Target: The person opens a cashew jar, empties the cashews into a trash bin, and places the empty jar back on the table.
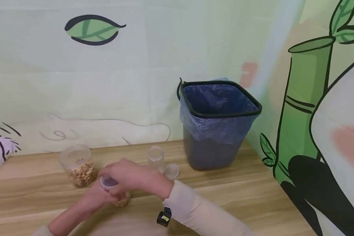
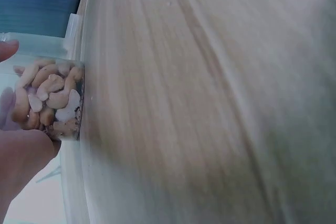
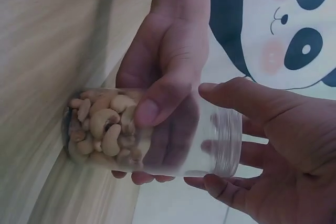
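A clear jar of cashews (image 3: 105,129) stands on the wooden table, with the nuts filling its lower part. My left hand (image 3: 168,72) grips it round the middle, thumb across the front of the wall. From above, my right hand (image 3: 283,140) holds the jar's ridged top, thumb on one side and fingers on the other. In the head view the right hand (image 1: 129,177) partly hides the round pale top (image 1: 107,183). The left hand (image 1: 98,193) lies lower, and cashews show just below the right hand. In the left wrist view the left thumb (image 2: 23,153) lies beside the nuts.
A larger clear jar (image 1: 78,167) part-filled with nuts stands to the left. Behind the right forearm are a small see-through jar (image 1: 155,157) and a round lid (image 1: 172,171). A bagged grey bin (image 1: 212,150) stands at the back right, against the printed wall cloth (image 1: 121,88).
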The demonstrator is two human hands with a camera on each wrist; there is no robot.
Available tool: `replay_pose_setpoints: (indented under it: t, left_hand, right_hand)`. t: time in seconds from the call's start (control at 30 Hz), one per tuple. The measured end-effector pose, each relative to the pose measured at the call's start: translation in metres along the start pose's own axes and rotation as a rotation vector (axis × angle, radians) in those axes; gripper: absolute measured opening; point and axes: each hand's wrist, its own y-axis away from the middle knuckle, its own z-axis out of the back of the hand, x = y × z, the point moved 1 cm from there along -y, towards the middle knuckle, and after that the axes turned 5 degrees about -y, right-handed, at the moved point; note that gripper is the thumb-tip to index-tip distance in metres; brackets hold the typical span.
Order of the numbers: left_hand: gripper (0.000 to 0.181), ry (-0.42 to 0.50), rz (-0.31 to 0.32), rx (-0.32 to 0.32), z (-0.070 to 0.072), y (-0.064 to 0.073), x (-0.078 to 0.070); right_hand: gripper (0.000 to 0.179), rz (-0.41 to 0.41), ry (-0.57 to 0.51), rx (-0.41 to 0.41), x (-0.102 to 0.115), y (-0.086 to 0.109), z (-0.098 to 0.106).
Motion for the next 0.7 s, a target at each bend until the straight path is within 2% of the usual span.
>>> replay_pose_setpoints:
  t: [0.07, 0.17, 0.23, 0.3, 0.4, 0.53, 0.63, 0.7]
  left_hand:
    - [0.063, 0.014, -0.003, 0.005, 0.001, 0.001, 0.001]
    - [0.072, 0.034, -0.007, 0.013, 0.000, 0.002, 0.005]
    - [0.081, 0.041, 0.008, 0.013, -0.002, 0.003, 0.005]
    - [0.086, 0.020, 0.030, 0.009, -0.003, 0.003, 0.004]
    - [0.088, -0.016, 0.050, -0.008, -0.002, 0.004, 0.001]
    - [0.074, -0.072, 0.077, -0.028, -0.003, 0.008, 0.001]
    - [0.067, -0.082, 0.090, -0.038, -0.003, 0.010, 0.001]
    - [0.067, -0.082, 0.069, -0.051, -0.002, 0.009, -0.001]
  right_hand:
    - [0.064, -0.023, 0.022, 0.020, 0.002, 0.002, -0.001]
    - [0.078, -0.075, -0.022, 0.039, 0.004, 0.010, -0.004]
    - [0.081, -0.104, -0.054, 0.023, 0.004, 0.016, -0.006]
    - [0.080, -0.118, -0.067, -0.027, 0.005, 0.019, -0.007]
    - [0.069, -0.141, 0.010, -0.117, 0.009, 0.018, -0.010]
    - [0.055, -0.210, 0.121, -0.231, 0.016, 0.016, -0.022]
    - [0.052, -0.243, 0.203, -0.303, 0.019, 0.014, -0.028]
    - [0.054, -0.238, 0.292, -0.330, 0.019, 0.012, -0.028]
